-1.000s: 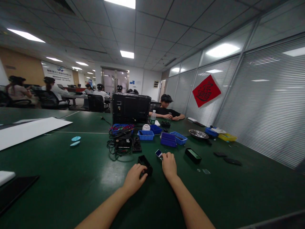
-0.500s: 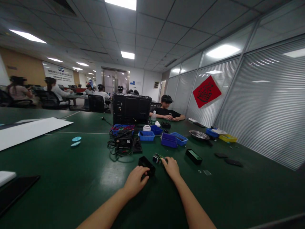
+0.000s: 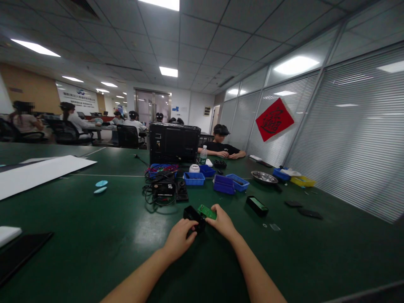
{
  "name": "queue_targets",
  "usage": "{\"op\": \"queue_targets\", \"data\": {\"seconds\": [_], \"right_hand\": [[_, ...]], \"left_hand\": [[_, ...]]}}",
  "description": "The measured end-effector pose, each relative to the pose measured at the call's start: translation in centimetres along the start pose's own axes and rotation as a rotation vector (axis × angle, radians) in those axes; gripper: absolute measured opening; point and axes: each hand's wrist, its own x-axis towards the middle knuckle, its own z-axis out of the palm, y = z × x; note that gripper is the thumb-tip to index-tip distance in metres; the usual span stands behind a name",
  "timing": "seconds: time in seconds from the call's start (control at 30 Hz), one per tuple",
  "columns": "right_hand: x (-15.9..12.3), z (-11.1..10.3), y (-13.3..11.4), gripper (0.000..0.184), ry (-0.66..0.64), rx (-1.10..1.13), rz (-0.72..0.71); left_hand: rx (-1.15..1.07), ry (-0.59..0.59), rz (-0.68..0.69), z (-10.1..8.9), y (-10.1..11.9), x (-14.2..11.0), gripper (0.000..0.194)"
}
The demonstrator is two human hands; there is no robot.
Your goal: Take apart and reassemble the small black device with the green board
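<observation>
My left hand (image 3: 182, 236) is closed on the near end of a black plastic housing (image 3: 191, 213), a hollow box lying on the green table. Between the thumb and fingers of my right hand (image 3: 221, 221) is a green circuit board (image 3: 207, 211), held tilted with its flat face showing. The board's left end is close beside the housing's right edge; whether they touch I cannot tell. To the right of my right hand lies a second black housing (image 3: 257, 206) with a green panel in its top. Near that sit a small white ring (image 3: 264, 225) and a clear square piece (image 3: 275, 227).
Tangled black cables and an adapter (image 3: 164, 189) lie ahead. Behind are blue bins (image 3: 194, 179), a metal bowl (image 3: 264, 177) and a large black case (image 3: 174, 143). Flat black pieces (image 3: 309, 213) lie to the right. A co-worker (image 3: 222, 145) sits across the table.
My right hand has lifted and turned the circuit board and brought it left, closer to the black housing. My left hand stays on the housing.
</observation>
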Motion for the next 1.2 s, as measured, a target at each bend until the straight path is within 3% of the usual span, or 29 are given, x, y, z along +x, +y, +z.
{"op": "queue_targets", "data": {"seconds": [0.1, 0.27, 0.4, 0.47, 0.63, 0.87, 1.03, 1.2], "right_hand": [[0.0, 0.0, 0.0, 0.047, -0.054, -0.006, 0.014], [0.1, -0.3, 0.0, 0.036, -0.069, -0.050, 0.068], [0.1, -0.2, -0.1, 0.037, -0.046, 0.000, 0.095], [0.0, 0.1, -0.3, 0.036, -0.040, 0.056, 0.055], [-0.1, 0.8, -0.9, 0.036, -0.067, 0.187, -0.072], [0.2, 0.2, -0.4, 0.043, -0.116, 0.265, -0.005], [0.3, -0.2, -0.1, 0.038, -0.117, 0.229, -0.032], [0.5, -0.9, -0.4, 0.039, 0.073, 0.328, 0.067]], "left_hand": [[0.000, 0.007, 0.009, 0.1, -0.2, 0.0, 0.031], [-0.021, 0.039, 0.027, 0.3, -0.5, 0.0, 0.036], [0.020, 0.244, -0.143, 0.4, -1.3, 0.4, 0.045], [0.026, 0.293, -0.228, 0.5, -2.0, 0.8, 0.055], [-0.033, 0.194, -0.214, 0.9, -3.4, 1.2, 0.079], [-0.007, 0.068, -0.210, 0.7, -3.0, 0.9, 0.084], [0.048, -0.021, -0.180, 0.1, -2.3, 0.8, 0.068], [0.037, 0.027, -0.252, 0.1, -2.1, 0.9, 0.051]]}}
